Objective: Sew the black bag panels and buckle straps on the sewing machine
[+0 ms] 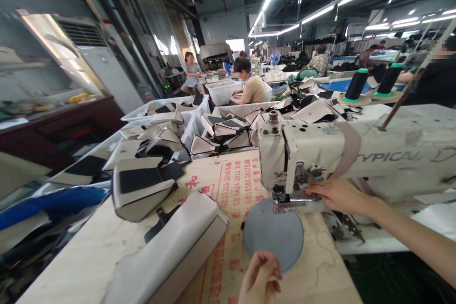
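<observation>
A round grey fabric piece (273, 233) lies flat under the head of a cream sewing machine (313, 140) marked TYPICAL. At the near edge of that disc, my left hand (261, 275) has its fingers curled in; whether something thin is pinched there I cannot make out. My right hand (337, 195) reaches in from the right to the machine's head, fingertips together beside the metal thread parts (302, 175). What those fingertips grip is too small to tell. Left of the disc rests a long pale sewn cover (174, 251) with dark edging.
More beige-and-black sewn pieces (142, 185) sit on the wooden table (228, 266), with others filling white bins (199, 123) beyond. A blue-lined container (53, 204) stands at left. Black thread cones (356, 86) stand behind the machine. Several people (252, 88) work farther back.
</observation>
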{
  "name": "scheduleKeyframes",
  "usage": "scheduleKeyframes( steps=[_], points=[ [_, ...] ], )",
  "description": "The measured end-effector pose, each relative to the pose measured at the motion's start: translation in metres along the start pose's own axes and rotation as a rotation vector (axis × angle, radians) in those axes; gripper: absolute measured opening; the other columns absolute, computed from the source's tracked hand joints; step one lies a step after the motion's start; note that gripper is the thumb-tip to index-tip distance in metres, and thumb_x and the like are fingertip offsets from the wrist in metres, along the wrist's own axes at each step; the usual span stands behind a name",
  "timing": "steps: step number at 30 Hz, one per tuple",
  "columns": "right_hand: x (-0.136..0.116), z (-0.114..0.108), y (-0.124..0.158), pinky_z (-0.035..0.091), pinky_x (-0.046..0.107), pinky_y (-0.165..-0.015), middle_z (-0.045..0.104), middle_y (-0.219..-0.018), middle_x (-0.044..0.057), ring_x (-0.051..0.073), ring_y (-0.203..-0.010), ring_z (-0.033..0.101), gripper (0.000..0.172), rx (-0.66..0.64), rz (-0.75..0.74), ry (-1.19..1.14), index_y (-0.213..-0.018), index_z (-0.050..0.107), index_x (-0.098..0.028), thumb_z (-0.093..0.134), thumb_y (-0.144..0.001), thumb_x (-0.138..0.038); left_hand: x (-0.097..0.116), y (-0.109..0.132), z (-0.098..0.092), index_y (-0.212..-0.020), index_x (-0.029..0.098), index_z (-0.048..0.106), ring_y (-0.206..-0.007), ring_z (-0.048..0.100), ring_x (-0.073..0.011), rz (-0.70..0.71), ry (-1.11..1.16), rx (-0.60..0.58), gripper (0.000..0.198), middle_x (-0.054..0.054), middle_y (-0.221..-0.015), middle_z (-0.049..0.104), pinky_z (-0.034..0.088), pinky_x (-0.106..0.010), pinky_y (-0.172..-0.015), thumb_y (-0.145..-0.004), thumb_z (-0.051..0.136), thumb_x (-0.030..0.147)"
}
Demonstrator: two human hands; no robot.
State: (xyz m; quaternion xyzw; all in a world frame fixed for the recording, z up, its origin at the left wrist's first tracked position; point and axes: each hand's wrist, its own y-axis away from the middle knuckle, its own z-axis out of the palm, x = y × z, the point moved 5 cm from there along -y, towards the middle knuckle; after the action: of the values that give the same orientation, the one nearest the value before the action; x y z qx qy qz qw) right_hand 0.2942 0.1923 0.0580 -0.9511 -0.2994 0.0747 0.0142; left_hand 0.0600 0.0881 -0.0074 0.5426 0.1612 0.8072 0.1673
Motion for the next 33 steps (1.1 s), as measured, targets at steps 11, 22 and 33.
scheduleKeyframes(
  steps=[11, 22, 33],
  points=[
    [-0.064, 0.014, -0.005, 0.039, 0.026, -0.060, 0.063, -0.086, 0.004, 0.017, -0.072, 0.061, 0.022, 0.150, 0.457, -0.103, -0.093, 0.048, -0.019, 0.032, -0.089, -0.034, 0.002, -0.026, 0.028, -0.075, 0.018, 0.048, -0.028, 0.022, -0.0031, 0.034, -0.545, -0.186, 0.026, 0.010, -0.041, 0.036, 0.013, -0.017, -0.032, -0.074, 0.047, 0.044],
    [-0.067, 0.019, -0.027, 0.037, 0.025, -0.058, 0.064, -0.080, 0.001, 0.016, -0.072, 0.060, 0.021, 0.197, 0.525, -0.019, -0.084, 0.054, -0.021, 0.037, -0.088, -0.031, 0.042, -0.052, 0.034, -0.118, 0.020, 0.047, -0.054, 0.056, -0.0150, 0.504, -1.131, -0.038, 0.039, -0.002, -0.059, 0.059, 0.037, -0.023, -0.052, -0.085, 0.031, 0.033],
    [-0.063, 0.034, -0.019, 0.032, 0.024, -0.048, 0.059, -0.081, 0.005, 0.015, -0.068, 0.058, 0.025, 0.301, 0.635, 0.117, -0.092, 0.050, -0.017, 0.028, -0.091, -0.029, 0.048, -0.065, 0.049, -0.123, 0.024, 0.043, -0.064, 0.065, -0.0184, 0.604, -1.497, 0.093, 0.038, -0.005, -0.074, 0.069, 0.039, -0.022, -0.052, -0.088, 0.029, 0.026]
  ],
)
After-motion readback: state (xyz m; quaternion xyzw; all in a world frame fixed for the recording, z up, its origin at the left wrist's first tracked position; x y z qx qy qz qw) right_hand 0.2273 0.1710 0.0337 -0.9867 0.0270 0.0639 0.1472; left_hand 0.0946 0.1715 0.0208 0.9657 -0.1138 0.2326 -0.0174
